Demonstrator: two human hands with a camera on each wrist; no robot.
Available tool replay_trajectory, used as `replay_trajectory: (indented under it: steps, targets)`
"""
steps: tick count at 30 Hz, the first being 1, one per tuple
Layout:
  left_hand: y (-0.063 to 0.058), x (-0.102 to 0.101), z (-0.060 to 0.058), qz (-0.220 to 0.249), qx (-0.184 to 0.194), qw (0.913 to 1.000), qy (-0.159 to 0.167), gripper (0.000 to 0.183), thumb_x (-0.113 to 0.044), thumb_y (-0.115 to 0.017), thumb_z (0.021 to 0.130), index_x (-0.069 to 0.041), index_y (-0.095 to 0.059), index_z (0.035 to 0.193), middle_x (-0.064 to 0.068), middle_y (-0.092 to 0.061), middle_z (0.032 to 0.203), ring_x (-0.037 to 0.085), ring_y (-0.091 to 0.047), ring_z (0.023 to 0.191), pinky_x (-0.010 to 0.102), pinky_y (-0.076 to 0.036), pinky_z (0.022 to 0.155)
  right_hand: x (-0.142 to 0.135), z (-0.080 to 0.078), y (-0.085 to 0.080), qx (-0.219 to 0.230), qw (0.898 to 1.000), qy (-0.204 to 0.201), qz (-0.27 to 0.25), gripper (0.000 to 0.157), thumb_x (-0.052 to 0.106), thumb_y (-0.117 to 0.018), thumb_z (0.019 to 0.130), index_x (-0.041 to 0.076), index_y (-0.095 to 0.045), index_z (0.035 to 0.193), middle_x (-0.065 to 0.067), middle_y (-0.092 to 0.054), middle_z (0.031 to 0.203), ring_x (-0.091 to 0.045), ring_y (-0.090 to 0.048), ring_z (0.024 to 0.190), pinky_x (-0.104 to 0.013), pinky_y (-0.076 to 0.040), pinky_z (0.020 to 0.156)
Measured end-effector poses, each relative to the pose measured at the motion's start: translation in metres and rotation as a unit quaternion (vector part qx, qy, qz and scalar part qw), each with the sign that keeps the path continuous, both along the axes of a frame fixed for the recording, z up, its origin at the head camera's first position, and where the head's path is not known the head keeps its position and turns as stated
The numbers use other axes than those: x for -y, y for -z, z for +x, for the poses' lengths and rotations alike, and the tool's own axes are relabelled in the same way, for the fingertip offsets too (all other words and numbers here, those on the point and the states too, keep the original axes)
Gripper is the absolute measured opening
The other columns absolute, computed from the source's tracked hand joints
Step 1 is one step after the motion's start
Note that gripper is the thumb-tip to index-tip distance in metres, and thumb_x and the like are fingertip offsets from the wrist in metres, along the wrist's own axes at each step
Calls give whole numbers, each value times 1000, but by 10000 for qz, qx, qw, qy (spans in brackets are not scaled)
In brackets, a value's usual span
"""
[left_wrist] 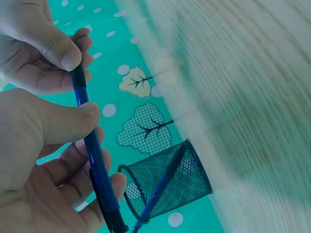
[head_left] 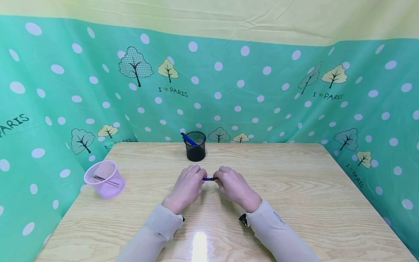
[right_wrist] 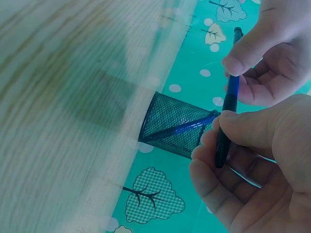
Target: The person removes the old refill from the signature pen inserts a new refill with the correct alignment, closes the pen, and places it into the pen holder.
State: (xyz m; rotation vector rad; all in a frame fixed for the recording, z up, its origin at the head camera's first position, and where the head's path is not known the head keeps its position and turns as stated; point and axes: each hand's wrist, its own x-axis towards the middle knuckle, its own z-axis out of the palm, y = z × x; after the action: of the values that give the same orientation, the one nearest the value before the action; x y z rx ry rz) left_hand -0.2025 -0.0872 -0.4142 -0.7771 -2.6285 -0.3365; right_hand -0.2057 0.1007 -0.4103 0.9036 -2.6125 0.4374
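A blue pen (left_wrist: pixel 99 162) with a black grip and a black clip spans both hands above the table. My left hand (head_left: pixel 189 183) pinches its blue barrel between thumb and fingers, near the clip end. At the other end, my right hand (head_left: pixel 234 185) pinches the black grip section (right_wrist: pixel 230 103) by thumb and fingertips. Just beyond the hands stands a black mesh pen holder (head_left: pixel 196 153), upright, with another blue pen (head_left: pixel 188 139) leaning in it. The right wrist view shows the held pen's black tip end below the right thumb.
On the left side of the wooden table (head_left: pixel 294 203) sits a lilac pen cup (head_left: pixel 108 189) holding thin dark sticks, their kind unclear. A green dotted curtain (head_left: pixel 216 80) printed with trees hangs behind the table and along both sides.
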Motion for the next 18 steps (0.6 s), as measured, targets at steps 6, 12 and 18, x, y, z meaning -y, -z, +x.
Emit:
replay_trajectory:
  steps: [6,12,18]
  targets:
    - [0,-1,0,-151,73,9998,-45,10,-9,-71,84,-11,-67,93,-3,-54,85,15,-51,79,29,-42,70,0,0,0,14,10000,-11,-42,9,4,-68,85,10,-71,91,6,-53,77,-8,-51,69,-23,-48,61]
    - [0,-2,1,-233,192,9995,-97,11,-9,-69,86,-10,-68,97,-2,-57,87,15,-52,81,31,-44,74,0,1,0,22,10000,16,-34,9,4,-67,86,10,-71,91,6,-53,77,-9,-52,69,-24,-48,61]
    - [2,0,0,-107,41,9999,-13,10,-13,-70,85,-10,-68,95,-3,-56,85,16,-52,79,31,-42,72,0,0,0,91,9999,64,2,9,5,-67,86,10,-71,92,6,-53,77,-8,-51,69,-23,-48,62]
